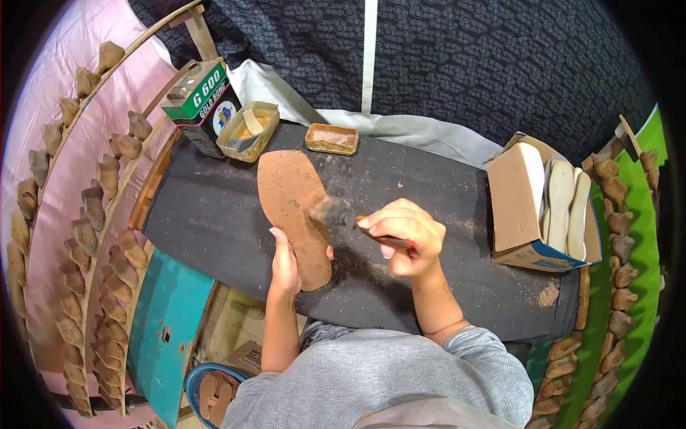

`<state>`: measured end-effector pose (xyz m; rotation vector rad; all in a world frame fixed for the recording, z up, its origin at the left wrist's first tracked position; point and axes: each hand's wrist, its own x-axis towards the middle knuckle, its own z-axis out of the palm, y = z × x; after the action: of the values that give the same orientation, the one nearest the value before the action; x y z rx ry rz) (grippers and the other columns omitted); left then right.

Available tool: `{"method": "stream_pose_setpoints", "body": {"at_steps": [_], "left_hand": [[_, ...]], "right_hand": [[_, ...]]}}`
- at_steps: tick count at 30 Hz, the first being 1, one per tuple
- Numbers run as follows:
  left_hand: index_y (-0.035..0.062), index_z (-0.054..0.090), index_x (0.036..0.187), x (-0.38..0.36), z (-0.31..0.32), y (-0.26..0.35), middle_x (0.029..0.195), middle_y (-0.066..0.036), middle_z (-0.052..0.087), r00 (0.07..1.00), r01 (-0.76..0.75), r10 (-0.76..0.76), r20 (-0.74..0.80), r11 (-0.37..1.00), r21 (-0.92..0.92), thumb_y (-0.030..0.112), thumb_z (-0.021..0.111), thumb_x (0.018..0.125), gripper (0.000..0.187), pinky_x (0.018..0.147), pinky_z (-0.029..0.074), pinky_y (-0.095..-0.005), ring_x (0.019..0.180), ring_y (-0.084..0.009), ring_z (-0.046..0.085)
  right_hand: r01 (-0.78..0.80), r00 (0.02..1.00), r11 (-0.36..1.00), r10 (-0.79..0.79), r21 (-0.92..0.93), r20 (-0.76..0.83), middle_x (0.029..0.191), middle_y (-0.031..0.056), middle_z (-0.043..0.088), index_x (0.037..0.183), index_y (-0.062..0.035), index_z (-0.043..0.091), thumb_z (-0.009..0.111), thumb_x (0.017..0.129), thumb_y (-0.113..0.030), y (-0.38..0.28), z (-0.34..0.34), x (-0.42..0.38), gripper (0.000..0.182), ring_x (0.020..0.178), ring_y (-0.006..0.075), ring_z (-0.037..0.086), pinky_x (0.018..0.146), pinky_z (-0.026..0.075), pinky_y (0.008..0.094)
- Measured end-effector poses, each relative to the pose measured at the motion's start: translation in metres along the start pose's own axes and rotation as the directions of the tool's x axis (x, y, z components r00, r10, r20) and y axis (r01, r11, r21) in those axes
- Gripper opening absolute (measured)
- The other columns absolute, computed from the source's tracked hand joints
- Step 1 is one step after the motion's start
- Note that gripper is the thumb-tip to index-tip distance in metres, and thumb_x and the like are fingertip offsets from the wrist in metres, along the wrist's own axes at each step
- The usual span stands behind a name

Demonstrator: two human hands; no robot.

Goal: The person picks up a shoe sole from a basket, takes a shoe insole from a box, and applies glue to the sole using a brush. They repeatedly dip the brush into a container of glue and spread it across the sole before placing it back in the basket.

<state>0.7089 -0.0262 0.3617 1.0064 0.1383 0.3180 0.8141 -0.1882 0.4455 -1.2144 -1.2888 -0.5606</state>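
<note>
My left hand (286,263) grips a brown shoe sole (293,193) near its narrow lower end, thumb on the top face and fingertips showing at the right edge. The sole is held up over the dark table, its wide end pointing away from me. In my right hand (407,236) is a brush (334,211), held by its dark handle. Its bristles, blurred by motion, overlap the right edge of the sole at mid-length. Small specks of debris dot the sole and the cloth below.
A green and black can (202,107), a tub with a spatula (250,136) and a shallow tray (331,139) stand at the table's back left. A cardboard box (514,204) of pale soles sits at right. Racks of wooden shoe lasts (89,214) flank both sides.
</note>
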Motion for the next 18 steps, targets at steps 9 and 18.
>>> {"method": "stream_pose_setpoints", "body": {"at_steps": [9,18], "left_hand": [[0.0,0.044,0.126,0.002,0.014,0.009,0.105,-0.014,0.059,0.978,-0.035,0.036,-0.207,0.999,0.011,0.066,0.013,0.091,0.081,0.068,0.05,-0.0344,0.075,-0.0224,0.059],[0.0005,0.047,0.122,-0.002,0.017,0.006,0.094,-0.013,0.061,0.996,0.026,-0.033,-0.084,0.996,-0.08,0.066,0.013,0.092,0.079,0.068,0.05,-0.0336,0.074,-0.022,0.059]], "right_hand": [[0.059,0.993,0.996,-0.066,0.067,0.098,0.082,0.0101,0.067,0.084,0.0006,0.064,0.067,0.055,0.007,0.004,0.008,-0.005,0.03,0.07,0.0245,0.064,0.062,0.052,0.0318],[0.125,0.992,0.991,-0.124,-0.049,0.025,0.084,0.0102,0.067,0.083,-0.0006,0.065,0.071,0.054,0.003,0.005,0.01,0.0,0.03,0.069,0.0227,0.062,0.06,0.052,0.0304]]}}
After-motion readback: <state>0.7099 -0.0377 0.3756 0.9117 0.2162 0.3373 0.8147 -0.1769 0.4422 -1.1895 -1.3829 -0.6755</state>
